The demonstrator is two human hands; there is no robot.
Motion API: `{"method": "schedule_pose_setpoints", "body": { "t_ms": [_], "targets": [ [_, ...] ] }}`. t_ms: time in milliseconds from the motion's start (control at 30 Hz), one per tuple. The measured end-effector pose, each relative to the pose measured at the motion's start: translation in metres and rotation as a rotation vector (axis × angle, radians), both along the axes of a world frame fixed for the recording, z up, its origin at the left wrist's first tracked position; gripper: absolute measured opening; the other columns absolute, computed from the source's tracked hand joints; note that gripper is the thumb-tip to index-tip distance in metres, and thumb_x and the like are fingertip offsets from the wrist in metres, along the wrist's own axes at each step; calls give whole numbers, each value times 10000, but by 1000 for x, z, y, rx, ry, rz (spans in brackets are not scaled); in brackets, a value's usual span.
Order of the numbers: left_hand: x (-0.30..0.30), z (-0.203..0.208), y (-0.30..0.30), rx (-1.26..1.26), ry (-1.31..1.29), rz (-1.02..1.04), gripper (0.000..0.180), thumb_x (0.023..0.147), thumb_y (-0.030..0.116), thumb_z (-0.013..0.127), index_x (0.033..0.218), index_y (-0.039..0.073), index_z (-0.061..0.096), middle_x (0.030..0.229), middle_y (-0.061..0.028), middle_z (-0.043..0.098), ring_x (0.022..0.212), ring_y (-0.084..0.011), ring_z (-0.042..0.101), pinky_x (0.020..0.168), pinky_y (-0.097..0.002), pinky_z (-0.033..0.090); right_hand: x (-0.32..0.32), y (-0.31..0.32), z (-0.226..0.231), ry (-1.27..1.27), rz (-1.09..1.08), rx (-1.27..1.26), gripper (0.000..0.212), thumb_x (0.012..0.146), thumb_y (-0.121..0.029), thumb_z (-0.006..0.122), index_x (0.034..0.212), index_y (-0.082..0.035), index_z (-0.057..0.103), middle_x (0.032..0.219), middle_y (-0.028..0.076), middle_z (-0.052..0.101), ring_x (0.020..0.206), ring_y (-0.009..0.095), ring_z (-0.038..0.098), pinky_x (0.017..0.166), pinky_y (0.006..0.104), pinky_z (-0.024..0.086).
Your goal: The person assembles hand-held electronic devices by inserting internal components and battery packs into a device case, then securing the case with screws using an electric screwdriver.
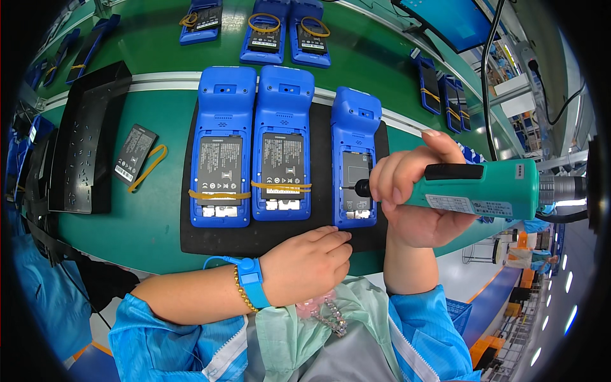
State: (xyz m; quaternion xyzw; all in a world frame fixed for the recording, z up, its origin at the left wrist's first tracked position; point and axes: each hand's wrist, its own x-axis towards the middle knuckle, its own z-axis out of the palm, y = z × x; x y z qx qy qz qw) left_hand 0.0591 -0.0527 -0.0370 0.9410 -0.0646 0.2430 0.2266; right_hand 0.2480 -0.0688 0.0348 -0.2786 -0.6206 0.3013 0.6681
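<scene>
My right hand (417, 191) is wrapped around a green electric screwdriver (480, 190), held almost level. Its bit meets the left edge of the right-hand blue handheld device (356, 114), whose battery bay lies uncovered. Just below that device rests my left hand (309, 264), fingers curled together and fingertips by its lower edge; anything under them is hidden. A blue strap circles the left wrist. To the left lie two more blue devices (227, 108) (284, 105), each with a battery and a yellow rubber band. All three are on a black mat (191, 235).
A black tray (79, 172) with small screws stands at the left. Beside it lie a loose battery (135, 153) and a rubber band (149, 169). Across the metal rail (165, 81), several banded devices (264, 41) sit on a green surface. A monitor (452, 22) stands at the back right.
</scene>
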Motion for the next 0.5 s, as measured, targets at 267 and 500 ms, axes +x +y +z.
{"method": "schedule_pose_setpoints", "body": {
  "t_ms": [267,500],
  "targets": [
    [0,0,1,4,3,-4,157,808,148,612,873,32,696,1050,-96,657,1173,-263,600,1075,-390,455,1,0,-2,15,14,-20,881,989,-703,320,1424,61,385,680,51,516,512,152,490,447,314,426],
    [-1,3,1,23,9,13,181,820,164,602,902,34,698,1099,-102,649,1205,-268,580,1105,-410,424,2,1,-4,19,35,-24,871,987,-705,335,1436,39,385,679,52,519,512,154,495,448,317,428]
  ]
}}
